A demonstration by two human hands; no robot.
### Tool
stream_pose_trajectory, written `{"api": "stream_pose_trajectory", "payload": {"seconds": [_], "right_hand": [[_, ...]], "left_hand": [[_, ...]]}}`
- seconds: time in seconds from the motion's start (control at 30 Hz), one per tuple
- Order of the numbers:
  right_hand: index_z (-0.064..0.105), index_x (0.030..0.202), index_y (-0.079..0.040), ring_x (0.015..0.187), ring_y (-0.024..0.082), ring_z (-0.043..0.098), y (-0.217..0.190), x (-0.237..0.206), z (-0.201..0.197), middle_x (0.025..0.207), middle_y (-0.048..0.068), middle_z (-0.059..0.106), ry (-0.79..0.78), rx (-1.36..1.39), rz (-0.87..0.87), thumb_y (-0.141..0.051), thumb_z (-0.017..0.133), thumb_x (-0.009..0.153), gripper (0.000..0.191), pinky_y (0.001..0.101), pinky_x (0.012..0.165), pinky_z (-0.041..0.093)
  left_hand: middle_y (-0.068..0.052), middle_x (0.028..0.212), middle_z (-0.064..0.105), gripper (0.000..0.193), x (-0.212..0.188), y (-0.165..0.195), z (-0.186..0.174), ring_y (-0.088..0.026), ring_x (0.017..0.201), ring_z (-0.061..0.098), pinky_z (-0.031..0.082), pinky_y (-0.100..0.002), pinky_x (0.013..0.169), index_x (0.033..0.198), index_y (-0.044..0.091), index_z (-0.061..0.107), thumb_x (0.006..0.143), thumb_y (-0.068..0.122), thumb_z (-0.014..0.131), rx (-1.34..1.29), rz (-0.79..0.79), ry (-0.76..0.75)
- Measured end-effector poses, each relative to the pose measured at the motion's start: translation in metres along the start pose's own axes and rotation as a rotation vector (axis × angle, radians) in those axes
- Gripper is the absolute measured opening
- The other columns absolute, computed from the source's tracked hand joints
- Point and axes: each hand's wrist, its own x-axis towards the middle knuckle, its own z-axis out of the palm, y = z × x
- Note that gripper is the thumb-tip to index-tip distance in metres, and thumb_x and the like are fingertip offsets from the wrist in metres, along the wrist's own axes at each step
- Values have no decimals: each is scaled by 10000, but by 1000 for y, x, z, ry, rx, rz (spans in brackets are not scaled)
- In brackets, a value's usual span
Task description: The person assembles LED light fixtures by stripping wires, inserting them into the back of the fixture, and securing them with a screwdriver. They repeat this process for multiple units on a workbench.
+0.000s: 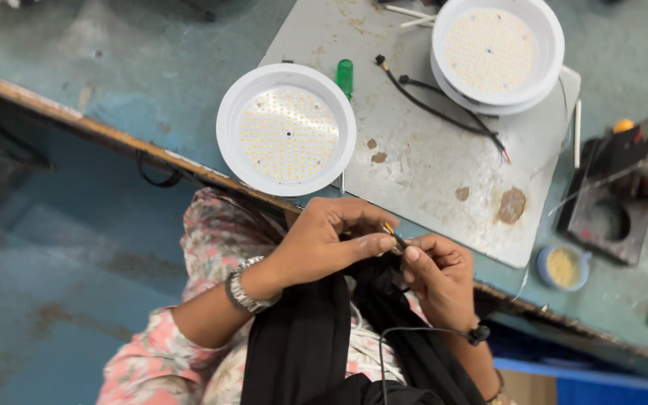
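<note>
Both hands meet just below the near edge of the grey work board [444,172], over the person's lap. Between them runs a thin black wire [397,240] with a small yellow tip, and that tip sits right where the fingertips come together. The left hand [324,240] arrives from the side away from the board's brown stain, wrist bent and knuckles arched, its thumb and forefinger closed around the wire's end. It wears a metal watch [247,289] on the wrist. The right hand [440,274] is lower and further from the board, fingers curled in with thumb and forefinger pressed on the same wire; the strand itself is so thin that I can't quite tell where the grip falls. From there the wire loops down past the right wrist, carrying a small black plug [478,334].

On the board's near corner lies a round white lamp disc [286,131] dotted with tiny yellow points, and a green-handled screwdriver [345,76] sits beside it. A second lamp disc [498,51] rests at the board's far edge, with a black lead [444,112] lying between the two.
</note>
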Motion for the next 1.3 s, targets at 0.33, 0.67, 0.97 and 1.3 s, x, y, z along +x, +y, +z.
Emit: {"api": "stream_pose_trajectory", "payload": {"seconds": [0.33,0.67,0.97,1.3], "right_hand": [[808,1013,41,550,42,505,-10,-24,23,653,22,642,-55,-463,97,-110,737,912,195,202,469,370],[754,1026,19,589,31,539,-1,-15,61,754,-13,669,9,-593,-322,-104,716,961,144,186,520,422],[709,1005,11,703,21,523,16,-8,48,779,-32,639,-47,-414,-160,-135,676,987,151,182,615,424],[714,989,3,696,67,581,5,-16,48,818,25,711,0,-640,-367,-95,706,955,105,220,635,470]], "left_hand": [[-92,819,630,128,-17,17,-50,-302,770,644,500,-416,694,945,68,683,921,169,757,758,581,-343],[-95,1034,712,184,-41,16,-29,-269,931,713,562,-337,803,1126,34,697,982,143,735,574,420,-43],[-92,1053,727,238,-24,10,-32,-244,922,735,578,-316,791,1147,46,728,917,94,762,571,322,-122],[-80,1010,733,119,-17,-7,-28,-223,881,719,559,-304,763,1043,41,726,932,75,755,515,255,-248]]}}
